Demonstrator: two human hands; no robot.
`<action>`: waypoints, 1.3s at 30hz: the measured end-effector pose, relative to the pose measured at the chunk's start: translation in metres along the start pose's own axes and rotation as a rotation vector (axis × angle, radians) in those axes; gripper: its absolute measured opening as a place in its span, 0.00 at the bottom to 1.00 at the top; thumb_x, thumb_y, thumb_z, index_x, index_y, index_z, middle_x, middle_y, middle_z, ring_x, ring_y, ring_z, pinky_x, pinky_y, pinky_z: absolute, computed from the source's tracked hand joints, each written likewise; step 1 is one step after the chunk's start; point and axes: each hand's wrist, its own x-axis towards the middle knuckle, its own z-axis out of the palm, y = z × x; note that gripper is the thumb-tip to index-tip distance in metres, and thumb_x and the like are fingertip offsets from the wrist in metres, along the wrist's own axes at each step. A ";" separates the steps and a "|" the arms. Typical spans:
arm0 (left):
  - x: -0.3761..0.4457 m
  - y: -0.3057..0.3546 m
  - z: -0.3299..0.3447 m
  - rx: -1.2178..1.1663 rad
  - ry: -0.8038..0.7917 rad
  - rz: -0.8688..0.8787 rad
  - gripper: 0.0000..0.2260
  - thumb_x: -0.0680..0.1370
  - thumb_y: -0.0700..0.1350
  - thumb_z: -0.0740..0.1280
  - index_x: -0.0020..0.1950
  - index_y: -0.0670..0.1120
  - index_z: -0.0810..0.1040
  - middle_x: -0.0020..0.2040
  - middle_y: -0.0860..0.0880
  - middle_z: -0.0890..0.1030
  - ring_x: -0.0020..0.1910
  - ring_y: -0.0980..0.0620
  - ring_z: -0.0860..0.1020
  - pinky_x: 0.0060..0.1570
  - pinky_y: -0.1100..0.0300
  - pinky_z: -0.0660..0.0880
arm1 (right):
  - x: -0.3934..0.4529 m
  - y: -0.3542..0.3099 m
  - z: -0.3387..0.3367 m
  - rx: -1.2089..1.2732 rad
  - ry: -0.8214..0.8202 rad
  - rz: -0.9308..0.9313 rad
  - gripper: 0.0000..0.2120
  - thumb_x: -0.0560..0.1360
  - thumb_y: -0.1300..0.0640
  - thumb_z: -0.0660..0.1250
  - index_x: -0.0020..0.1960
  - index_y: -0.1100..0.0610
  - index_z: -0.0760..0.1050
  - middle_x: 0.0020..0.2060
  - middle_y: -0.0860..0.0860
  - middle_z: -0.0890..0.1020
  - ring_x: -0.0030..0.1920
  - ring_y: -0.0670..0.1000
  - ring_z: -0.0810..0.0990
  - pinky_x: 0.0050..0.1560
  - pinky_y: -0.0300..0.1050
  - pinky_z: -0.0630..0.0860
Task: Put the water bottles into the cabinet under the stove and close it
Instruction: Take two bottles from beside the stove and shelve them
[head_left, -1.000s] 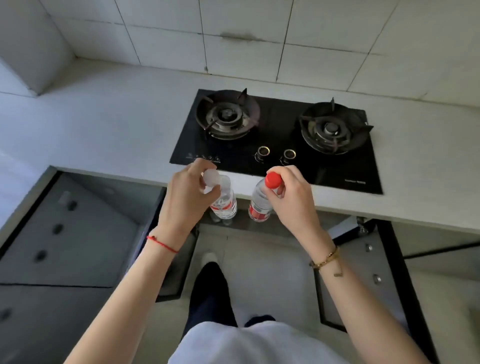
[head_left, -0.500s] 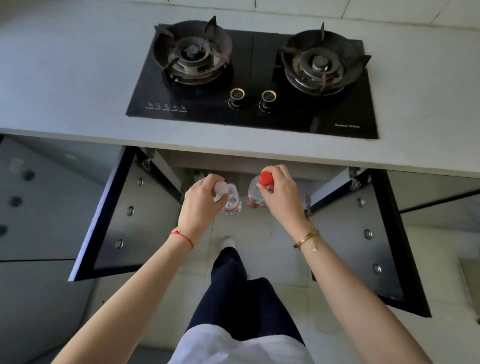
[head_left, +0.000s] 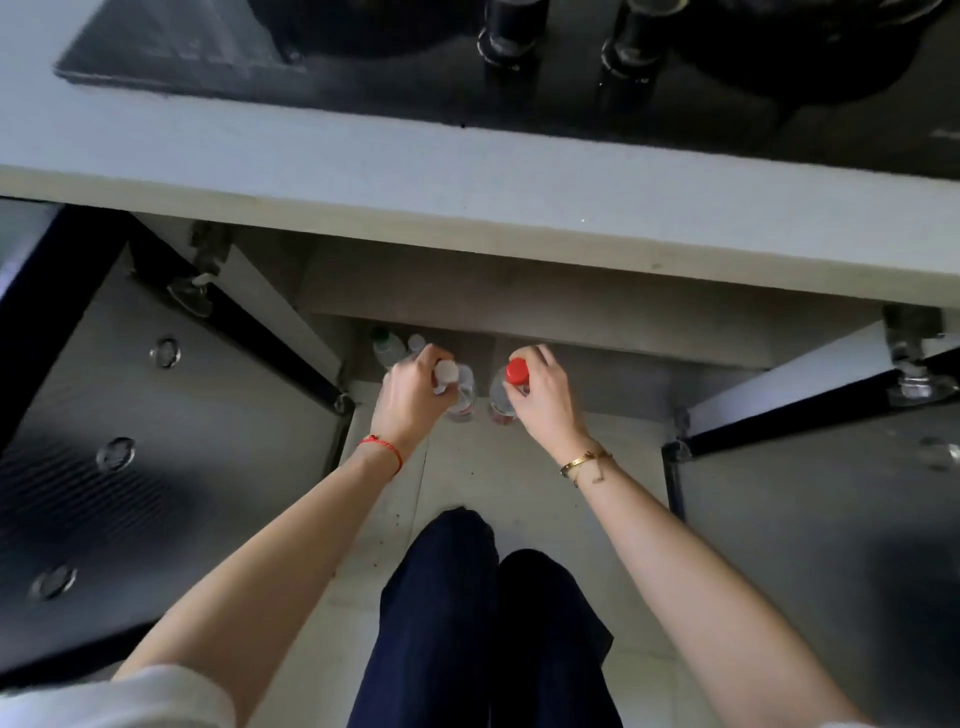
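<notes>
**Grey doors open, both bottles now low at the cabinet mouth**

Grey metal is the left cabinet door (head_left: 171, 441), swung wide open beside you. Half a second ago your hands were higher, just under the pale stone countertop edge (head_left: 467, 208); now they have come down to the threshold of the open cabinet under the stove (head_left: 571, 312). I judge this means the placing step is almost done, and the closing is not yet begun.

Your left hand (head_left: 410, 400) is closed around the neck of the clear plastic bottle with the white cap (head_left: 460, 397), fingers curled from above, wrist with the red string bracelet (head_left: 382, 451) bent down. Just behind it, two other small bottles (head_left: 387, 348) stand already inside, in the left corner.

Your right hand (head_left: 540, 400) grips the clear plastic bottle with the red cap (head_left: 503, 397) near its top in the same way, with the gold bracelet (head_left: 587, 462) on that wrist. The two bottles are upright, close beside each other but apart. If they already touch the cabinet floor, I cannot tell.

On the far right, the right grey cabinet door (head_left: 810, 519) is open too.
</notes>
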 end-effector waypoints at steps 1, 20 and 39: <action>0.011 -0.013 0.014 -0.004 -0.003 -0.001 0.14 0.69 0.40 0.73 0.55 0.45 0.78 0.48 0.44 0.83 0.45 0.45 0.81 0.41 0.60 0.73 | 0.009 0.012 0.016 -0.006 -0.004 0.001 0.14 0.74 0.61 0.71 0.59 0.62 0.74 0.59 0.57 0.76 0.56 0.58 0.79 0.54 0.43 0.75; 0.149 -0.131 0.171 0.184 -0.030 0.143 0.09 0.73 0.43 0.68 0.52 0.45 0.77 0.43 0.42 0.84 0.42 0.40 0.83 0.40 0.53 0.78 | 0.123 0.140 0.180 -0.021 0.100 0.057 0.13 0.69 0.67 0.71 0.54 0.64 0.77 0.53 0.61 0.78 0.48 0.63 0.80 0.48 0.44 0.74; 0.106 -0.106 0.148 0.093 -0.036 0.138 0.22 0.74 0.39 0.71 0.68 0.44 0.74 0.61 0.40 0.79 0.56 0.39 0.80 0.52 0.49 0.80 | 0.077 0.124 0.140 -0.010 0.051 0.135 0.22 0.75 0.58 0.70 0.67 0.58 0.71 0.62 0.56 0.77 0.63 0.57 0.75 0.61 0.47 0.74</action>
